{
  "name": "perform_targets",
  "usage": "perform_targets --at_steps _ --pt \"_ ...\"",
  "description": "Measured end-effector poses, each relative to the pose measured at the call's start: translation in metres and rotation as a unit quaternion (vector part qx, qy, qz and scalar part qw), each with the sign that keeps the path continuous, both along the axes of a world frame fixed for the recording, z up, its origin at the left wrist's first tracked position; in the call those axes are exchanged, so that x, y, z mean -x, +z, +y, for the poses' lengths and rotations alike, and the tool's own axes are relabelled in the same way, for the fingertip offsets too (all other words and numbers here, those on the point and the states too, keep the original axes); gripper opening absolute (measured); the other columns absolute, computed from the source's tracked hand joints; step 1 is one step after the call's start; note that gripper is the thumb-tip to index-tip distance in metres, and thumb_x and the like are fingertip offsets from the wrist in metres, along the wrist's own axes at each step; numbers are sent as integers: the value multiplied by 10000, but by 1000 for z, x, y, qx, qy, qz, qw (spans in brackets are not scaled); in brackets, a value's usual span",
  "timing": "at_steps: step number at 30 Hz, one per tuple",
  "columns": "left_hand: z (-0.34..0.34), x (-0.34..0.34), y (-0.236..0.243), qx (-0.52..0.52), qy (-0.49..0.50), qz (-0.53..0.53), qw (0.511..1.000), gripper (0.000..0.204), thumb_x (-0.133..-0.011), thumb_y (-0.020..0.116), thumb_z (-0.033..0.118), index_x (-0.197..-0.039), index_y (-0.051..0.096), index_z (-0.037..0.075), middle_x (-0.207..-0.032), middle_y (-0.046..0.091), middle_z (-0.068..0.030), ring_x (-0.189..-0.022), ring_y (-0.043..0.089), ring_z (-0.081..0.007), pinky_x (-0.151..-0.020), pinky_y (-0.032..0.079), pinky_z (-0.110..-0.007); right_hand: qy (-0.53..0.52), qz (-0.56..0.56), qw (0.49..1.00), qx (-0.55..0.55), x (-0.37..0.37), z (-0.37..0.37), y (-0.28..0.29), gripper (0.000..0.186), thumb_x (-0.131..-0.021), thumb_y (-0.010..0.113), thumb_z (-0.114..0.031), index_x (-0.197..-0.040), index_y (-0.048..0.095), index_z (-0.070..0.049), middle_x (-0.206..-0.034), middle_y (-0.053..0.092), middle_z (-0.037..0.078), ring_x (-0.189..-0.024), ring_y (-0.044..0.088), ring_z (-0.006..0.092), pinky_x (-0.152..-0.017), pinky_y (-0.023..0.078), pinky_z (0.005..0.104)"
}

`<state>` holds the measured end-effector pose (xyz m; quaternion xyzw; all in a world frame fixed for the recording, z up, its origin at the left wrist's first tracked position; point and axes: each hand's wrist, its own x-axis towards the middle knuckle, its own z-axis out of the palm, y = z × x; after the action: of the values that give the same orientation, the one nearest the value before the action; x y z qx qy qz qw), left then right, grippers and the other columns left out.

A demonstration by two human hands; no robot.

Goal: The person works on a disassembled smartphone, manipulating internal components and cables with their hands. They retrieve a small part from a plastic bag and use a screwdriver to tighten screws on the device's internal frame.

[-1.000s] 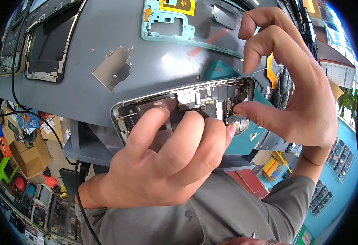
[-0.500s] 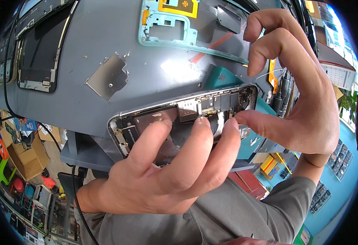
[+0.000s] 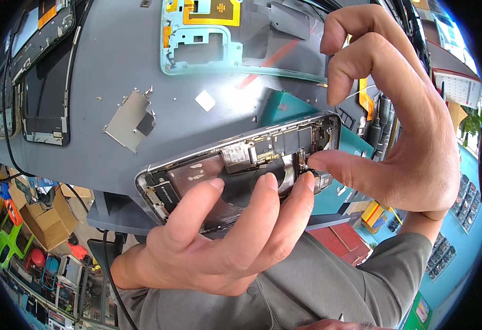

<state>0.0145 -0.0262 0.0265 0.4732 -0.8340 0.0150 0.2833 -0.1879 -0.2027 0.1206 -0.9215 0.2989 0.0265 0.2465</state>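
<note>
An opened phone (image 3: pixel 241 186) lies slantwise near the desk's front edge, its circuit board, metal brackets and a large dark recess facing up. My left hand (image 3: pixel 219 256) grips its near side. The fingers bend over the rim with their tips at the inner parts, and the thumb is hidden. On the right, my right hand (image 3: pixel 411 132) reaches in from the side. Its thumb tip touches or nearly touches small parts by the board, close to my left fingertips. The other fingers are bent in the air, apart from the thumb, with nothing visible between them.
Under the phone is a teal sheet or block (image 3: pixel 282 107). Behind it lies a pale teal phone frame (image 3: pixel 232 52). A thin metal plate (image 3: pixel 125 121) and a small white square (image 3: pixel 205 100) lie farther left. Dismantled phone screens (image 3: pixel 45 104) and a black cable (image 3: pixel 9 126) occupy the left side.
The view has shifted slightly, so the desk things appear displaced. Both hands stay at the phone in nearly the same pose, with the right thumb still by the inner parts.
</note>
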Motion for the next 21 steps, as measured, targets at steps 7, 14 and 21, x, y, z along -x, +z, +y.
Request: perform_targets --at_steps 7,14,21 --pt "0 1 1 0 -4 -1 1000 183 -951 870 325 -1117 909 258 -1309 777 230 -1248 609 -133 -968 472 -378 -7 -4 1000 7 -1 -1 4 579 -566 996 -124 -1053 687 -74 -1363 591 158 -1169 600 279 -1043 493 363" --pt "0 4 -1 9 0 0 1000 179 -933 889 324 -1101 914 267 -1299 781 232 -1244 612 -139 -958 472 -375 -5 -5 1000 8 -2 0 5 543 -601 991 -126 -1055 698 -69 -1362 592 161 -1165 602 279 -1029 494 362" --pt "0 9 -4 17 10 18 1000 155 -913 909 294 -1064 917 258 -1276 796 214 -1232 615 -147 -937 475 -370 -7 -4 1000 11 -2 -1 8 507 -636 985 -128 -1057 709 -64 -1361 593 164 -1161 604 279 -1015 496 361"
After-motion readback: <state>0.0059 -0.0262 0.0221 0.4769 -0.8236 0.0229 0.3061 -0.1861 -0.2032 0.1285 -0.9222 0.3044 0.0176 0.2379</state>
